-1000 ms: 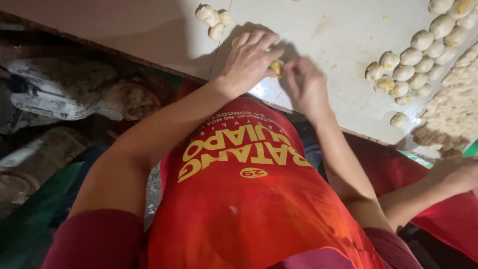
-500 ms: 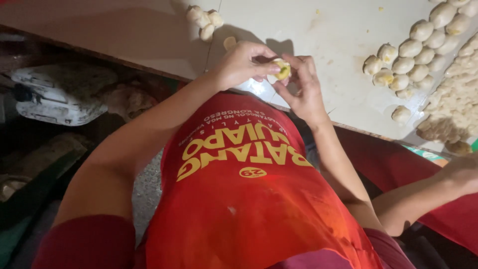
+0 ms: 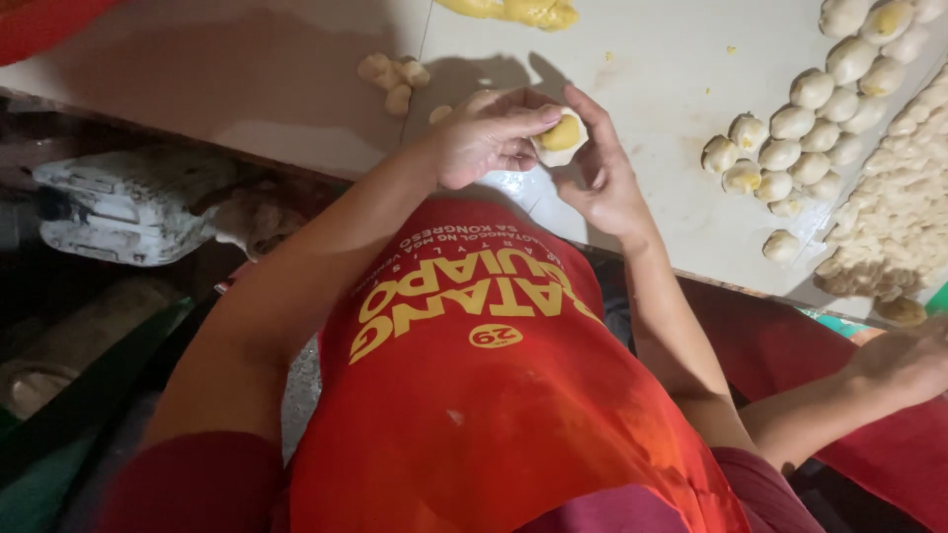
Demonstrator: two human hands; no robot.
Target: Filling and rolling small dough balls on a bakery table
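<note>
The pale worktop (image 3: 296, 89) runs across the top of the view, its near edge slanting down from left to right just above the person's red apron (image 3: 474, 395). Left of the dough piece (image 3: 561, 136), a wide stretch of worktop lies bare except for a small cluster of dough lumps (image 3: 393, 77). Below that edge sits a battered white container (image 3: 128, 207); its contents cannot be made out. The left hand (image 3: 489, 133) has its fingers curled onto the dough piece, pinching its rim. The dough piece, with yellow filling showing, is held over the worktop's near edge. The right hand (image 3: 602, 173) cups it from beneath, fingers closed round it. Right of it stand rows of filled dough balls (image 3: 800, 138), then a heap of dough (image 3: 899, 227) at the far right edge.
</note>
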